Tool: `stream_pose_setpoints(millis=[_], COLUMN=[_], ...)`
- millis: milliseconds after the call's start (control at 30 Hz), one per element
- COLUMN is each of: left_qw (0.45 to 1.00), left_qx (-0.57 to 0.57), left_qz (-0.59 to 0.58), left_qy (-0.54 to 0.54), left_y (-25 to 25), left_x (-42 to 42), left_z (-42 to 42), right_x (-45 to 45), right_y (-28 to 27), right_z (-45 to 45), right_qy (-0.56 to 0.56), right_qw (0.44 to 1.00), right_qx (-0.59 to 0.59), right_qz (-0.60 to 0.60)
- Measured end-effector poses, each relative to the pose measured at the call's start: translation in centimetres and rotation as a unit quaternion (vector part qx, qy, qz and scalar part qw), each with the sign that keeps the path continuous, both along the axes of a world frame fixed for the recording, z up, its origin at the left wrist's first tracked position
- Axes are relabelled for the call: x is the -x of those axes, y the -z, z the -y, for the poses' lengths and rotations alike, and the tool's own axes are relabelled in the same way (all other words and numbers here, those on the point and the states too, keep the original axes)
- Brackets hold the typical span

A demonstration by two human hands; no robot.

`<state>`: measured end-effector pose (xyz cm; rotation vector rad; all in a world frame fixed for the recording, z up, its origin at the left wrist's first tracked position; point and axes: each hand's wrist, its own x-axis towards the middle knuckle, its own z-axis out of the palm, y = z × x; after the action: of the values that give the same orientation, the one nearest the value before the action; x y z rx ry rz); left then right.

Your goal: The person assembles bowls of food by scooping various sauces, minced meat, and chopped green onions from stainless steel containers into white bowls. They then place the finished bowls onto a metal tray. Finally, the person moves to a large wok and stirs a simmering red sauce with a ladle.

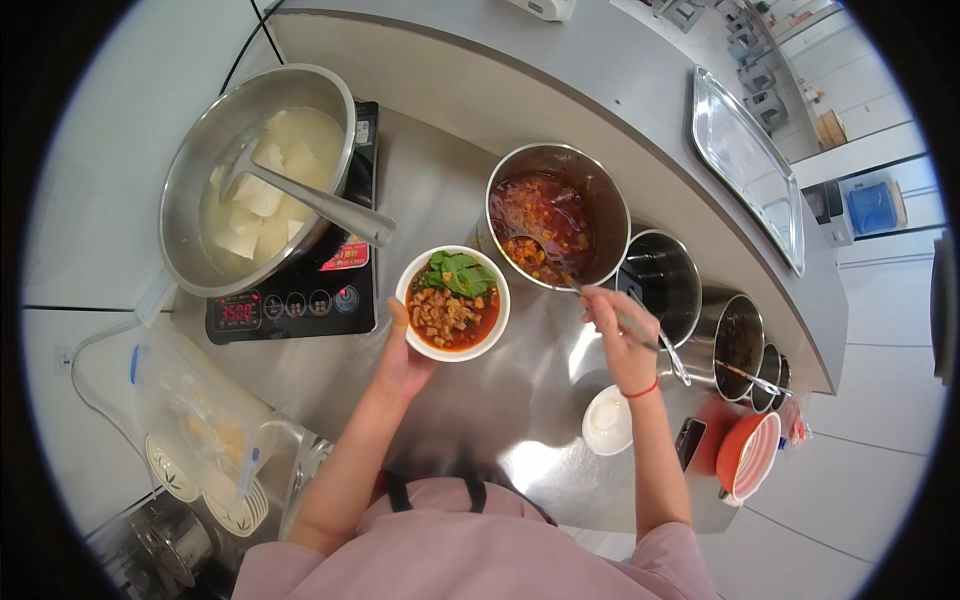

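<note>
My left hand [403, 356] holds a white bowl [499, 330] from its lower left, thumb at the rim. In it are red broth, chopped brown topping and green leaves. My right hand [621, 330] grips the metal handle of a ladle [564, 277], whose head lies in the red chunky sauce [546, 214] of a steel pot [616, 187]. That pot stands just right of and beyond the bowl. A large steel basin [180, 217] on a black induction cooker [352, 311] holds cloudy liquid, white slabs and a steel scoop [315, 196].
More steel pots [686, 277] with spoons stand at the right, near an orange bowl [739, 465], a phone [690, 442] and a small white bowl [609, 420]. A metal tray [750, 172] lies on the raised ledge. Lower left are a plastic container [202, 405] and stacked dishes [244, 517].
</note>
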<state>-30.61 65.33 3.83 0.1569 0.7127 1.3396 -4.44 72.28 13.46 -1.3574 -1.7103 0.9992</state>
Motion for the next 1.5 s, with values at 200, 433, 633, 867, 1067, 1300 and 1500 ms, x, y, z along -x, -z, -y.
stream_pose_setpoints(millis=[200,433,633,867,1067,1300,1500], left_qw=[1.0,1.0,0.999,0.997,0.997,0.997,0.999], left_qx=[-0.007,-0.007,-0.006,-0.008,-0.025,-0.03,-0.029], left_qz=[-0.011,0.004,0.044,0.077,0.074,0.067,0.029], left_qy=[-0.001,-0.004,-0.011,-0.017,-0.026,-0.031,-0.027], left_y=[-0.1,-0.1,0.8,1.1,0.3,0.0,-0.6], left_x=[0.0,-0.1,-0.2,-0.3,-0.4,0.1,0.5], left_z=[0.0,-0.1,-0.6,-1.2,-1.3,-0.8,-0.7], right_x=[0.7,-0.8,-1.0,2.6,4.3,4.2,2.8], right_y=[0.1,1.6,0.5,-3.0,-3.2,-3.7,-4.0], right_z=[2.2,0.9,0.1,4.3,6.1,6.5,6.0], right_qy=[-0.054,0.112,0.196,0.085,-0.158,-0.19,-0.059], right_qw=[0.979,0.984,0.943,0.986,0.941,0.908,0.974], right_qx=[-0.16,0.076,0.138,0.042,-0.273,-0.343,-0.204], right_qz=[0.11,-0.118,-0.231,-0.135,0.125,0.146,0.074])
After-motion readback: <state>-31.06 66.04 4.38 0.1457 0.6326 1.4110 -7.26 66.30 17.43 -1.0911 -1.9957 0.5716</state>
